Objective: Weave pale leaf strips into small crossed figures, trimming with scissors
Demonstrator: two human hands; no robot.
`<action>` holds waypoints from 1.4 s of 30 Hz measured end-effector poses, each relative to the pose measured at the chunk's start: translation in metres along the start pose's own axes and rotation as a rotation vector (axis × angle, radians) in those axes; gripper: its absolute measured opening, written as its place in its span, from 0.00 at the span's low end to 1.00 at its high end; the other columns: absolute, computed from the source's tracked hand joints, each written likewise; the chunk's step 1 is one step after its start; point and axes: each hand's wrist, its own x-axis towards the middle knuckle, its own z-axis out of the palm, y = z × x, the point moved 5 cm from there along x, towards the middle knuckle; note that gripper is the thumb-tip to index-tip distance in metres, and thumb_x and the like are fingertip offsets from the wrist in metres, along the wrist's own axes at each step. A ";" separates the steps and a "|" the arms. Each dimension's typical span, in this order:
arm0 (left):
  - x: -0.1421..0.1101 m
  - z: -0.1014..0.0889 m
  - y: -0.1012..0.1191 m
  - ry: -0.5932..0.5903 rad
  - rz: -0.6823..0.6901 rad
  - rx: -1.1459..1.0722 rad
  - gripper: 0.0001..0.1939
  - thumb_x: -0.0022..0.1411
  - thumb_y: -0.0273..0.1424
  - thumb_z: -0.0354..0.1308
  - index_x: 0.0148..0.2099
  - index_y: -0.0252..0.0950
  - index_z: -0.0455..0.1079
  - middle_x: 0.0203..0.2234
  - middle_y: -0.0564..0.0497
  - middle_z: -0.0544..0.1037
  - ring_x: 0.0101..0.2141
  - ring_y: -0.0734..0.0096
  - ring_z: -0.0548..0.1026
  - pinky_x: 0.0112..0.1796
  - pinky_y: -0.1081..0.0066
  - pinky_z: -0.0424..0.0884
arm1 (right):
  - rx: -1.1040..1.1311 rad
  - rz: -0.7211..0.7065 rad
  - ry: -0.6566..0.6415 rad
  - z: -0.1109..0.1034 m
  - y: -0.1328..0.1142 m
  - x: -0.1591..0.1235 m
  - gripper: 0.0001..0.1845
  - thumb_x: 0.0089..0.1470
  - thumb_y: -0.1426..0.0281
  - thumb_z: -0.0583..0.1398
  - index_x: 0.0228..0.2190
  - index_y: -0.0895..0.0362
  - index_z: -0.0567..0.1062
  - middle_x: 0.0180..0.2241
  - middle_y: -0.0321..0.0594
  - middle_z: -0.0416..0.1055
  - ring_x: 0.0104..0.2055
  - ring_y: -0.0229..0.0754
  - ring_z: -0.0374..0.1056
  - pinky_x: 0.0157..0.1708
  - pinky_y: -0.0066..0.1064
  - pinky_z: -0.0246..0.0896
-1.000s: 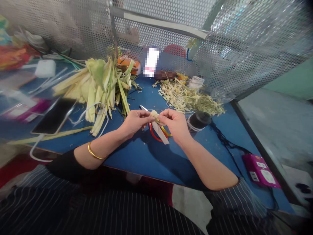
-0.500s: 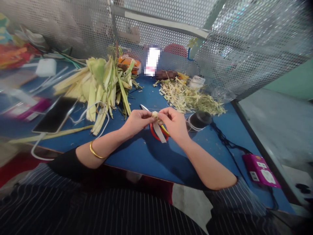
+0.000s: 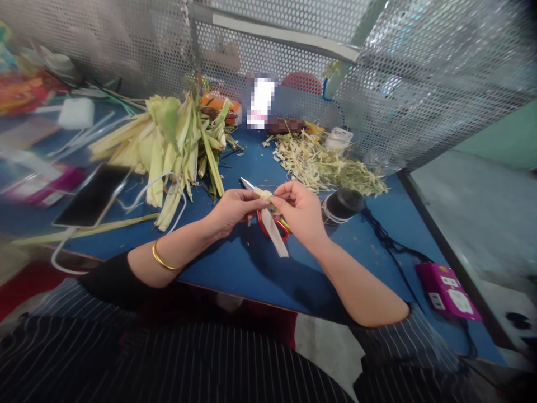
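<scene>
The left hand (image 3: 229,214) and the right hand (image 3: 301,211) meet at the centre of the frame, each pinching with thumb and fingers close together on a narrow, pale cream strip that looks like dried corn husk (image 3: 274,235). Its upper part is a small, yellowish bunched or folded piece between the fingertips; the fingers hide exactly how it is folded. The lower end hangs free toward the bottom of the frame, passing in front of the handles of a pair of scissors with a silver blade and red and yellow handles (image 3: 247,183). Whether strip and scissors touch, I cannot tell.

Just right of the right hand stands a dark, round spool wound with white cord (image 3: 344,202). Farther out, at upper right of centre, lies a loose heap of pale, shredded plant scraps (image 3: 310,162); at upper left of centre, a large spread of broad, yellow-green husk leaves (image 3: 161,145). All rest on a blue tabletop (image 3: 210,260).

As for progress, the piece seems partway along: the folding at the fingertips looks begun, while the long end is still unworked. The scraps suggest cutting already done, and plenty of whole leaves are left.
</scene>
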 end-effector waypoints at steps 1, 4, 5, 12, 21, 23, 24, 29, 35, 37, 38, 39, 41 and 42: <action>0.000 0.000 0.001 0.000 0.016 0.037 0.10 0.51 0.34 0.65 0.31 0.30 0.75 0.17 0.55 0.68 0.17 0.83 0.59 0.19 0.77 0.53 | -0.023 -0.008 -0.016 0.001 -0.001 -0.001 0.06 0.51 0.67 0.60 0.31 0.54 0.68 0.28 0.35 0.70 0.23 0.35 0.67 0.22 0.30 0.65; -0.003 0.001 0.007 -0.022 0.082 0.151 0.08 0.53 0.32 0.63 0.30 0.30 0.75 0.16 0.55 0.68 0.17 0.82 0.60 0.20 0.76 0.54 | -0.185 -0.065 -0.045 -0.002 -0.009 -0.002 0.06 0.52 0.69 0.57 0.35 0.54 0.69 0.33 0.36 0.71 0.23 0.33 0.64 0.24 0.29 0.61; -0.004 0.002 0.008 -0.045 0.091 0.178 0.08 0.53 0.32 0.62 0.29 0.30 0.74 0.16 0.55 0.67 0.17 0.82 0.60 0.20 0.76 0.55 | -0.264 -0.095 -0.034 -0.005 -0.013 -0.001 0.07 0.52 0.69 0.56 0.36 0.54 0.70 0.33 0.36 0.71 0.23 0.33 0.63 0.25 0.30 0.60; -0.008 0.014 -0.001 -0.225 -0.020 0.298 0.08 0.53 0.32 0.60 0.30 0.31 0.75 0.15 0.56 0.66 0.16 0.82 0.59 0.19 0.76 0.53 | -0.288 0.021 -0.221 -0.004 -0.009 0.005 0.12 0.51 0.62 0.60 0.24 0.57 0.74 0.24 0.37 0.70 0.26 0.37 0.63 0.29 0.31 0.57; -0.010 0.020 -0.001 -0.350 0.030 0.332 0.10 0.55 0.33 0.59 0.31 0.32 0.76 0.16 0.56 0.66 0.17 0.81 0.59 0.20 0.76 0.55 | 0.144 0.123 -0.059 -0.001 -0.001 0.007 0.09 0.51 0.67 0.59 0.23 0.55 0.67 0.16 0.28 0.59 0.16 0.29 0.52 0.16 0.25 0.46; -0.012 0.023 -0.002 -0.385 0.003 0.331 0.09 0.54 0.33 0.60 0.31 0.32 0.77 0.15 0.56 0.66 0.17 0.81 0.59 0.20 0.77 0.56 | 0.160 0.114 -0.005 -0.003 0.000 0.009 0.09 0.52 0.66 0.59 0.24 0.55 0.65 0.15 0.28 0.59 0.15 0.29 0.53 0.15 0.25 0.48; -0.013 0.024 -0.002 -0.400 -0.011 0.335 0.09 0.54 0.32 0.60 0.31 0.32 0.77 0.15 0.56 0.66 0.17 0.81 0.59 0.20 0.77 0.56 | 0.165 0.104 0.031 -0.006 0.001 0.010 0.10 0.52 0.66 0.59 0.24 0.55 0.65 0.16 0.28 0.60 0.14 0.29 0.54 0.15 0.25 0.49; -0.014 0.025 -0.001 -0.418 -0.027 0.321 0.08 0.54 0.31 0.60 0.33 0.32 0.77 0.16 0.56 0.67 0.17 0.81 0.60 0.20 0.77 0.56 | 0.266 0.108 0.179 -0.015 0.010 0.014 0.12 0.55 0.64 0.57 0.23 0.54 0.63 0.18 0.29 0.62 0.17 0.30 0.63 0.18 0.24 0.58; -0.014 0.023 0.000 -0.459 -0.055 0.227 0.09 0.55 0.32 0.58 0.35 0.33 0.75 0.18 0.55 0.68 0.19 0.80 0.64 0.23 0.76 0.60 | 0.341 0.112 0.174 -0.016 0.013 0.015 0.14 0.55 0.60 0.58 0.25 0.54 0.62 0.21 0.29 0.63 0.20 0.33 0.69 0.22 0.26 0.64; -0.014 0.022 0.000 -0.437 -0.065 0.190 0.10 0.56 0.34 0.58 0.34 0.32 0.75 0.18 0.53 0.70 0.20 0.79 0.65 0.24 0.75 0.62 | 0.328 0.104 0.159 -0.015 0.012 0.015 0.14 0.56 0.59 0.57 0.26 0.54 0.62 0.21 0.29 0.63 0.21 0.33 0.70 0.22 0.25 0.63; -0.014 0.022 0.001 -0.407 -0.062 0.194 0.11 0.55 0.36 0.59 0.33 0.32 0.75 0.18 0.53 0.70 0.19 0.78 0.65 0.23 0.75 0.61 | 0.323 0.107 0.152 -0.014 0.013 0.015 0.14 0.56 0.58 0.56 0.27 0.54 0.62 0.22 0.29 0.63 0.21 0.33 0.70 0.22 0.24 0.63; -0.013 0.021 0.001 -0.372 -0.054 0.218 0.13 0.54 0.38 0.60 0.33 0.32 0.75 0.18 0.54 0.69 0.19 0.79 0.64 0.22 0.75 0.60 | 0.321 0.116 0.143 -0.013 0.013 0.014 0.14 0.56 0.58 0.56 0.28 0.54 0.62 0.22 0.29 0.63 0.22 0.33 0.71 0.22 0.24 0.63; -0.012 0.019 0.001 -0.292 -0.032 0.310 0.16 0.51 0.41 0.63 0.31 0.32 0.75 0.17 0.54 0.68 0.18 0.80 0.62 0.20 0.76 0.57 | 0.342 0.136 0.115 -0.009 0.015 0.013 0.13 0.56 0.58 0.56 0.28 0.54 0.62 0.24 0.30 0.63 0.25 0.34 0.73 0.24 0.24 0.65; -0.012 0.019 0.000 -0.265 -0.023 0.359 0.16 0.50 0.42 0.64 0.30 0.32 0.76 0.16 0.55 0.68 0.18 0.80 0.61 0.19 0.76 0.56 | 0.360 0.141 0.100 -0.007 0.015 0.012 0.13 0.56 0.59 0.56 0.28 0.54 0.62 0.24 0.30 0.64 0.26 0.35 0.73 0.26 0.25 0.66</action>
